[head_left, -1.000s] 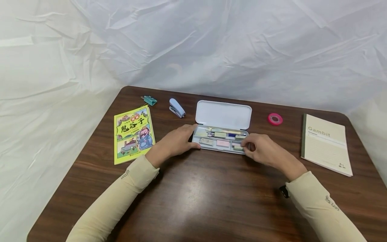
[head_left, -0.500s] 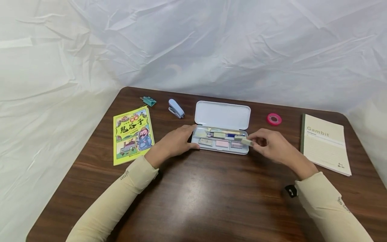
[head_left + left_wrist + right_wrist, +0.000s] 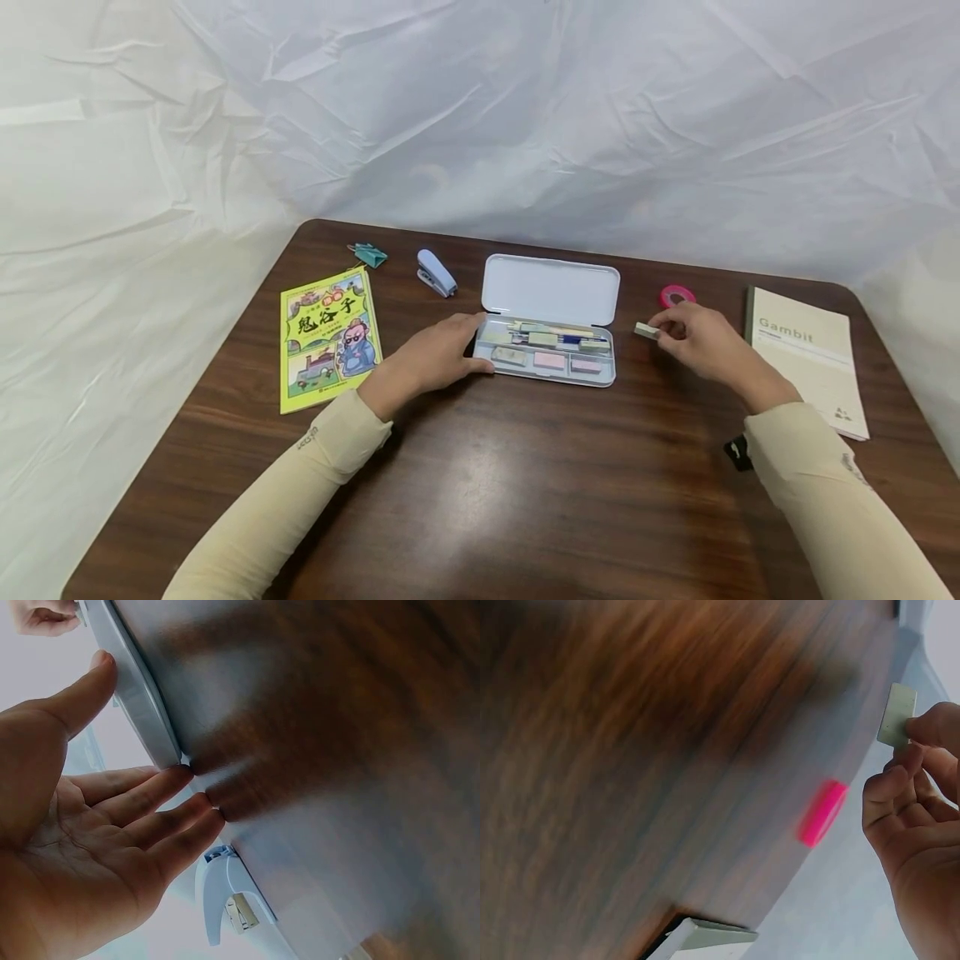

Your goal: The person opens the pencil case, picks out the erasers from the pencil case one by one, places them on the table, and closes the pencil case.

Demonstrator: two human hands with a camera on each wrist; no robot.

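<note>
While the right hand (image 3: 693,340) pinches it between thumb and index finger, a small pale grey-green block (image 3: 645,331) sits just right of the open pencil case (image 3: 551,289). It is rectangular, with flat faces and straight edges; the right wrist view shows a few dark specks on it. Most of its length sticks out past the fingertips, toward the case. The other fingers of that hand are bent inward, and its forearm comes in from the near right of the case.

At the case's left end, the left hand (image 3: 435,354) holds its fingers extended, with the thumb parted from them and resting at the case's near left corner; nothing is gripped in it.

Inside the case, pens (image 3: 572,339) and further pale blocks lie in the back compartment, and two pink blocks (image 3: 549,360) in the front. Beyond the right hand is a pink tape roll (image 3: 667,295); left of the case stands a pale blue stapler (image 3: 437,273).
</note>
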